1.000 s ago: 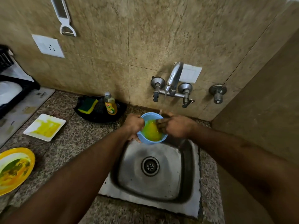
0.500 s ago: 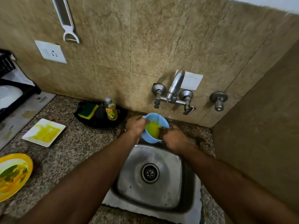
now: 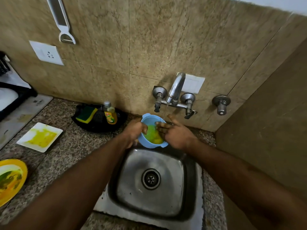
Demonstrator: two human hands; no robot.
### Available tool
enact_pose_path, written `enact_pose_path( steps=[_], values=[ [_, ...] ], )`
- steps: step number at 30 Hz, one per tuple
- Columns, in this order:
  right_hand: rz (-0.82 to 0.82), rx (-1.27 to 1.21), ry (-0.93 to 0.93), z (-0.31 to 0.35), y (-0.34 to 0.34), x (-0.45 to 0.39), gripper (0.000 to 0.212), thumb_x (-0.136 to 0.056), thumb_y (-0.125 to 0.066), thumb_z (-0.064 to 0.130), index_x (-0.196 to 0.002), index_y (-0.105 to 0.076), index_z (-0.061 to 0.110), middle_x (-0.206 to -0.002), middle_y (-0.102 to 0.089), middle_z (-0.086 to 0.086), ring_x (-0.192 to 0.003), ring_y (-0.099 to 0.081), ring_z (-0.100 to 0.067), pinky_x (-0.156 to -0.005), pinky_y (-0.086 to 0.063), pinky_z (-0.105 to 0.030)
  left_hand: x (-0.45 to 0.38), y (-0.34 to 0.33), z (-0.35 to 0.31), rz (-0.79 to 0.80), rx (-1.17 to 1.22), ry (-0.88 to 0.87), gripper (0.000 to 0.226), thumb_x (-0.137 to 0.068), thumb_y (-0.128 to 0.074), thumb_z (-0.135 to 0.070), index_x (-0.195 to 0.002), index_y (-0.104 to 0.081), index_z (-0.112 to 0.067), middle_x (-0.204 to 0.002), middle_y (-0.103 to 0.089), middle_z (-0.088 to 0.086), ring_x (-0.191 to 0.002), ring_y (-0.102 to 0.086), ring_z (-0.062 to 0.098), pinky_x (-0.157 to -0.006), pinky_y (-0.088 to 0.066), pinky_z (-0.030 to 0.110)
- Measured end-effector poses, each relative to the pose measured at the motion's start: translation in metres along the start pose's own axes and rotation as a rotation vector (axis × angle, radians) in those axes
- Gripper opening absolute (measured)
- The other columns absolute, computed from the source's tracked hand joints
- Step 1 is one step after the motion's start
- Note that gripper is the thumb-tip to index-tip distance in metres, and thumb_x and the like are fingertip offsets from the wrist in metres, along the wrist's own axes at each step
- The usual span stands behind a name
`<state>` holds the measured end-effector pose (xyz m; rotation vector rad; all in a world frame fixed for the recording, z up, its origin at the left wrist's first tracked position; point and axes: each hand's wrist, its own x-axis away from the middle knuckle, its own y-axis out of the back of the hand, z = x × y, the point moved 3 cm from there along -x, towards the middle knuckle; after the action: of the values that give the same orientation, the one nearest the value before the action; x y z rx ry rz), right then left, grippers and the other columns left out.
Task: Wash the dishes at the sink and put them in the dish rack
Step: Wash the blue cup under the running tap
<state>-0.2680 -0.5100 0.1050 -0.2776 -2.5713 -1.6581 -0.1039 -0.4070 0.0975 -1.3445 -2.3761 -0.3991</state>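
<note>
My left hand (image 3: 134, 130) and right hand (image 3: 176, 133) meet at the bowl (image 3: 150, 133) over the sink's (image 3: 152, 178) back edge, under the tap (image 3: 176, 87). Left on the surface (image 3: 69, 146): soap bottle (image 3: 110, 113), sponge (image 3: 86, 114), two plates (image 3: 39, 136) (image 3: 10, 180).

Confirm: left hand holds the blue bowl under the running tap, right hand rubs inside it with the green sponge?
Not quite. The head view shows the right hand rubbing inside the blue bowl bare; the green sponge lies by the soap bottle. Left hand and tap as stated.
</note>
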Motion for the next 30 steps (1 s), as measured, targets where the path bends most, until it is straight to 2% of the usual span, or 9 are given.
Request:
enact_pose_path(
  steps=[3,6,8,11,14,17,25,28,30],
  values=[
    [-0.005,-0.158,-0.105,0.023,-0.001,-0.013,0.032,-0.086,-0.062,0.018,-0.115,-0.075,0.021,-0.126,-0.072,0.002,-0.14,-0.051,-0.019,-0.123,-0.01,-0.052,0.003,-0.003,0.011,-0.169,0.076,-0.145,0.06,-0.044,-0.062,-0.01,-0.102,-0.077,-0.02,-0.094,-0.078,0.002,-0.087,-0.073,0.023,-0.073,-0.061,0.036],
    [-0.115,-0.236,-0.018,0.036,-0.014,-0.005,0.02,-0.073,-0.073,0.019,-0.092,-0.076,0.025,-0.091,-0.075,0.005,-0.101,-0.071,-0.019,-0.119,-0.02,-0.047,0.01,-0.004,0.029,-0.213,0.079,-0.243,0.06,-0.05,-0.055,-0.007,-0.104,-0.077,-0.022,-0.089,-0.077,-0.005,-0.08,-0.072,0.011,-0.065,-0.059,0.025],
    [-0.074,-0.209,0.093,0.034,-0.027,0.006,0.018,-0.084,-0.059,0.034,-0.093,-0.072,0.028,-0.089,-0.071,0.007,-0.094,-0.07,-0.018,-0.12,-0.02,-0.048,0.009,-0.003,0.034,-0.16,0.039,-0.201,0.053,-0.053,-0.056,-0.003,-0.098,-0.077,-0.024,-0.08,-0.076,-0.006,-0.071,-0.069,0.009,-0.058,-0.056,0.022],
    [-0.054,-0.133,0.207,0.019,-0.021,0.006,0.04,-0.095,-0.04,0.049,-0.096,-0.072,0.025,-0.095,-0.07,0.001,-0.101,-0.068,-0.022,-0.12,-0.018,-0.059,0.007,0.0,0.033,-0.073,-0.031,-0.112,0.054,-0.047,-0.057,-0.005,-0.096,-0.079,-0.014,-0.076,-0.072,0.001,-0.068,-0.067,0.019,-0.056,-0.051,0.025],
    [-0.018,-0.023,0.26,0.003,-0.012,-0.003,0.026,-0.094,-0.053,0.031,-0.109,-0.074,0.027,-0.126,-0.071,0.005,-0.134,-0.056,-0.013,-0.121,-0.006,-0.061,0.004,0.005,0.029,-0.008,-0.077,-0.011,0.061,-0.04,-0.055,-0.006,-0.096,-0.074,0.007,-0.074,-0.063,0.015,-0.067,-0.06,0.027,-0.055,-0.045,0.025],
    [-0.047,-0.033,0.25,-0.001,-0.007,-0.011,0.029,-0.091,-0.062,0.023,-0.116,-0.075,0.025,-0.141,-0.064,0.007,-0.148,-0.039,-0.01,-0.118,-0.013,-0.06,-0.003,0.014,0.026,0.043,-0.057,0.045,0.056,-0.04,-0.056,-0.006,-0.091,-0.07,0.011,-0.073,-0.059,0.019,-0.067,-0.058,0.031,-0.059,-0.046,0.032],
    [0.013,-0.093,0.121,0.006,-0.015,-0.008,0.036,-0.091,-0.045,0.044,-0.104,-0.072,0.026,-0.114,-0.07,0.003,-0.124,-0.06,-0.016,-0.12,-0.016,-0.051,0.004,0.004,0.038,-0.173,0.175,-0.054,0.049,-0.053,-0.063,-0.005,-0.098,-0.077,-0.018,-0.091,-0.077,0.006,-0.081,-0.07,0.028,-0.066,-0.057,0.034],
    [0.08,-0.043,0.2,0.001,-0.021,-0.006,0.039,-0.086,-0.04,0.049,-0.096,-0.071,0.028,-0.104,-0.07,0.008,-0.11,-0.065,-0.016,-0.117,-0.019,-0.052,0.006,0.002,0.032,-0.07,0.076,0.01,0.04,-0.06,-0.061,0.004,-0.089,-0.078,-0.017,-0.074,-0.072,0.004,-0.069,-0.066,0.026,-0.056,-0.053,0.029],
    [0.111,-0.005,0.199,-0.006,-0.025,-0.006,0.036,-0.089,-0.038,0.042,-0.1,-0.07,0.03,-0.112,-0.07,0.011,-0.127,-0.058,-0.013,-0.118,-0.016,-0.055,0.003,0.001,0.025,-0.005,0.051,0.039,0.038,-0.069,-0.058,0.012,-0.094,-0.078,-0.01,-0.072,-0.07,0.007,-0.067,-0.064,0.027,-0.052,-0.052,0.025]
  ],
)
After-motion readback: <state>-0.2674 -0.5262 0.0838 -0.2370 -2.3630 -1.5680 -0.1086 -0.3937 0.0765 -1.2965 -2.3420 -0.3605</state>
